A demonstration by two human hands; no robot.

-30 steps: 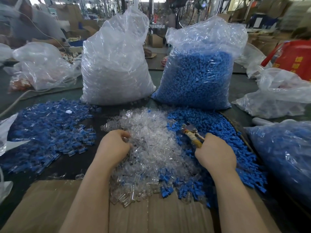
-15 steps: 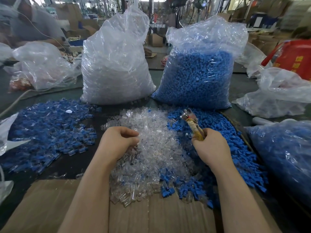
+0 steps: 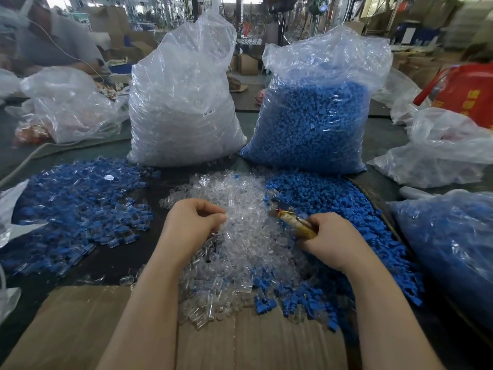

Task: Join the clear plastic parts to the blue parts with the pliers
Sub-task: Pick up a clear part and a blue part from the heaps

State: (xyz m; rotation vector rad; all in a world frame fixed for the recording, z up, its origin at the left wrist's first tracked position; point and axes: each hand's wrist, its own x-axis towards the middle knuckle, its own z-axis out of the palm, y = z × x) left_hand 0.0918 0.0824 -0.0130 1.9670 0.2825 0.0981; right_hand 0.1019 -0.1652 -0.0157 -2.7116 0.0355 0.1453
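Left hand (image 3: 190, 225) curled over heap of clear plastic parts (image 3: 240, 236), its grasp hidden. Right hand (image 3: 329, 240) grips blurred yellow-handled pliers (image 3: 289, 218) near loose blue plastic parts (image 3: 333, 198).

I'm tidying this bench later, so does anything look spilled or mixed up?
Yes. Some blue parts lie mixed into the near edge of the clear pile, and both spill onto the cardboard. A few clear parts lie stray on the dark table, left of the left forearm.

Blue parts (image 3: 333, 198), clear parts (image 3: 240, 236), yellow-handled pliers (image 3: 293, 222), brown cardboard (image 3: 80, 329)
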